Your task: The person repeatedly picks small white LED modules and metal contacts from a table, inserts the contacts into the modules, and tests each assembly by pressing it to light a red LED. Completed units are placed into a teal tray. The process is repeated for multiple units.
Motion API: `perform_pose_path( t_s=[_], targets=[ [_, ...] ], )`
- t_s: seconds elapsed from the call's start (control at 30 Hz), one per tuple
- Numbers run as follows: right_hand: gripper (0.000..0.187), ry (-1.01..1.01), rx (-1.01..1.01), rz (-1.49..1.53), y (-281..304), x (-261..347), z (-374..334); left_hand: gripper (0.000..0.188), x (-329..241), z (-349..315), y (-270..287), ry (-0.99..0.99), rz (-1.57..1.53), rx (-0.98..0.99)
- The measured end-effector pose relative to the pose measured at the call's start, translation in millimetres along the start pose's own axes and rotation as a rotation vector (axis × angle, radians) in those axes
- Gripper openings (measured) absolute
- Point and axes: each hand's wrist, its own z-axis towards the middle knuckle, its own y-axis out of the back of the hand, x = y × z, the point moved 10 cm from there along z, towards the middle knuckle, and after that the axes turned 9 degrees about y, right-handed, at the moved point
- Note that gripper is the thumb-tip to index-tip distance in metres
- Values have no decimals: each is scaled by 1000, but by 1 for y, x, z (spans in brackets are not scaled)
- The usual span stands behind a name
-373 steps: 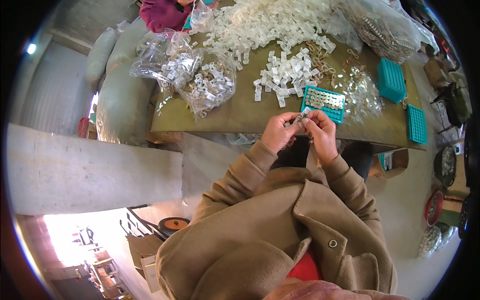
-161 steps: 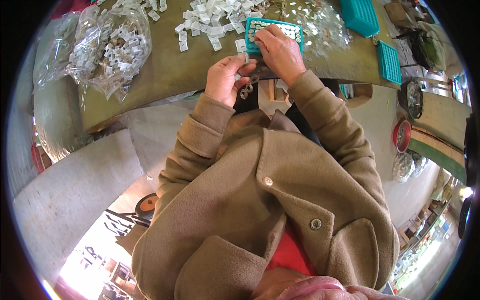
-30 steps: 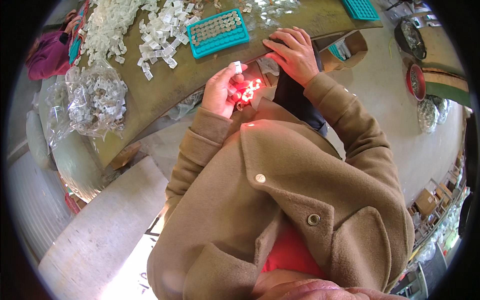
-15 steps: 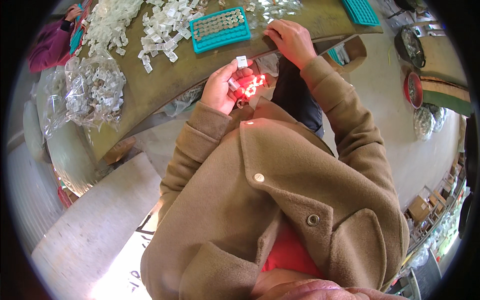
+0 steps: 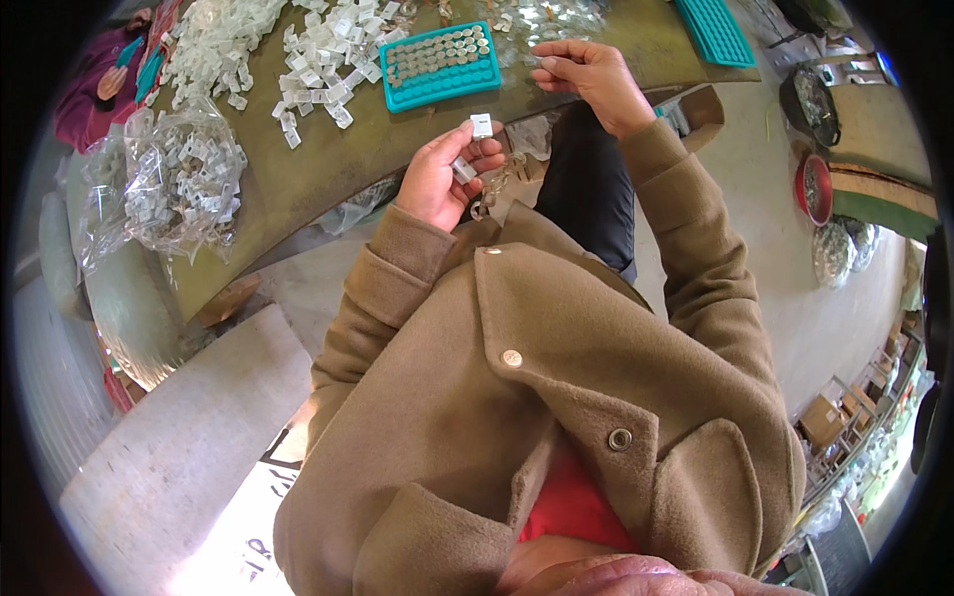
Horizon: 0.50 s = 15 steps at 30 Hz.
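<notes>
My left hand is closed around small white plastic cases. One white case stands out at its thumb and fingertips, and another white case lies against the fingers. Beside those fingers hangs a string of small clear lights, now unlit. My right hand is raised over the table's near edge, thumb and forefinger pinched on something small and pale that I cannot make out. Between and beyond the hands is a teal tray, partly filled with rows of silver coin-like discs.
Loose white cases and a larger pile of clear pieces cover the table's left. A clear bag of cases sits at the left edge. Another teal tray lies far right. A person's hand shows at upper left.
The red glow at my left hand has gone out. My right hand has lifted slightly from the table edge, its pinched fingers now showing. The other person's hand has moved down.
</notes>
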Motion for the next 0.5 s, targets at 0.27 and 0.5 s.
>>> perform_pose_path(
  t_s=[0.27,0.5],
  targets=[
    [26,-111,69,162,-27,11,-12,36,-10,-2,-9,-84,-32,-17],
    [20,95,110,-36,-54,28,-6,26,-38,-10,-30,-293,-4,36]
  ],
)
